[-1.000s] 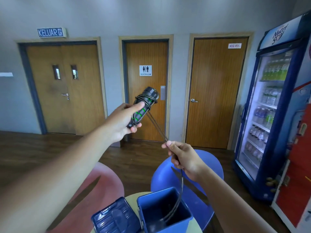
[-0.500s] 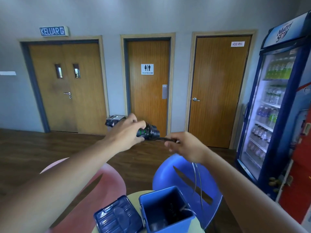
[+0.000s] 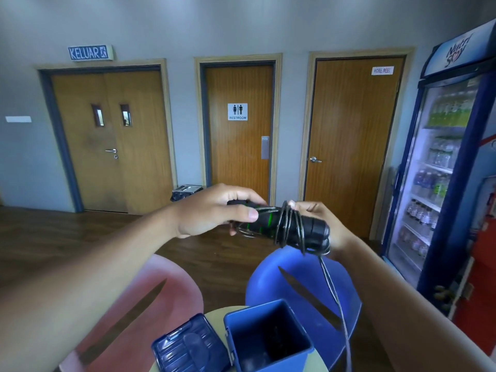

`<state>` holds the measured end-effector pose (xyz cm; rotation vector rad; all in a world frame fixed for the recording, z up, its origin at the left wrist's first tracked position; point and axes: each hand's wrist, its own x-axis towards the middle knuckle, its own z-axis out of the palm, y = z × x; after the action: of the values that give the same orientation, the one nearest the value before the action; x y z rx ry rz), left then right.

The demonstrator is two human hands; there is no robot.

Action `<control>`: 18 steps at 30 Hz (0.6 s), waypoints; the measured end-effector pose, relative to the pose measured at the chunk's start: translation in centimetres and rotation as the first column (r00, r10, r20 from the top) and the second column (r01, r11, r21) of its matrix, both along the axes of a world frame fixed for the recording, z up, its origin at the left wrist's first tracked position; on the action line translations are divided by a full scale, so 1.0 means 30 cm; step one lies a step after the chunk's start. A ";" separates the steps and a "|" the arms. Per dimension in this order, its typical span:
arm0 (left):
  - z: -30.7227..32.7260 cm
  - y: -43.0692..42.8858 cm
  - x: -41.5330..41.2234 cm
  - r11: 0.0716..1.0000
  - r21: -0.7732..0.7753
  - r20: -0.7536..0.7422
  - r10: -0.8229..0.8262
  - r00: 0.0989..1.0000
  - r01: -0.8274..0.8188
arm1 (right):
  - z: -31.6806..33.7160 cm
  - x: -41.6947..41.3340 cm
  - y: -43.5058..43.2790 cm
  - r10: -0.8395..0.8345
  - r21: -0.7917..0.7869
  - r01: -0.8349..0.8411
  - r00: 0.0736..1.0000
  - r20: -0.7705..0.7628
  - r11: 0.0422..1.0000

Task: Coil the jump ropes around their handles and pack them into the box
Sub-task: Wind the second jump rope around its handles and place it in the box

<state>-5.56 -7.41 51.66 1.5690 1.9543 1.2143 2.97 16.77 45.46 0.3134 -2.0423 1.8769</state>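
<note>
Left hand (image 3: 214, 210) was wrapped around the near ends of two black jump rope handles (image 3: 271, 224) with green bands, thumb pressed along their side, holding them level and side by side in the air above the seats. Right hand (image 3: 319, 224) was behind the handles' far end, its fingertips pinching the thin black rope (image 3: 288, 226) at the top of the coil. Several turns of rope ringed the handles near that end, and one loose length hung from beneath the right hand, running down past the blue chair (image 3: 303, 280) to the bottom edge of the view. One open blue box (image 3: 268, 336) stood on the round bench (image 3: 214, 312) below the hands, something dark lying in it that could not be made out. One blue lid (image 3: 188, 347) lay just left of the box. One pink chair (image 3: 150, 304) stood left of the blue one. Behind were three doorways and one drinks fridge (image 3: 451, 170) on the right.
</note>
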 end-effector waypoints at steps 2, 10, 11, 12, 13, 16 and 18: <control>-0.018 0.018 -0.009 0.994 0.107 0.187 -0.052 0.981 0.032 | -0.046 -0.023 -0.032 0.008 -0.161 0.001 0.999 0.054 0.987; -0.083 0.076 -0.067 0.859 0.321 0.399 0.260 0.879 -0.400 | -0.126 -0.056 -0.141 -0.106 -0.051 0.114 0.985 0.137 0.992; -0.093 0.082 -0.072 0.836 0.319 0.397 0.310 0.864 -0.447 | -0.134 -0.057 -0.146 -0.133 0.005 0.134 0.978 0.161 0.991; -0.104 0.087 -0.078 0.813 0.318 0.386 0.358 0.850 -0.487 | -0.138 -0.053 -0.150 -0.157 0.064 0.148 0.971 0.179 0.987; -0.112 0.092 -0.081 0.789 0.316 0.354 0.417 0.837 -0.527 | -0.144 -0.053 -0.150 -0.160 0.109 0.140 0.967 0.197 0.984; -0.130 0.102 -0.099 0.684 0.318 0.187 0.634 0.751 -0.657 | -0.144 -0.038 -0.154 -0.165 0.226 0.102 0.945 0.282 0.969; -0.142 0.098 -0.116 0.613 0.348 0.047 0.744 0.666 -0.709 | -0.145 -0.024 -0.153 -0.173 0.276 0.079 0.927 0.334 0.958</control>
<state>-9.04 -4.47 47.42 0.9352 2.7041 1.8961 2.25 12.17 41.10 -0.1077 -2.4868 1.6845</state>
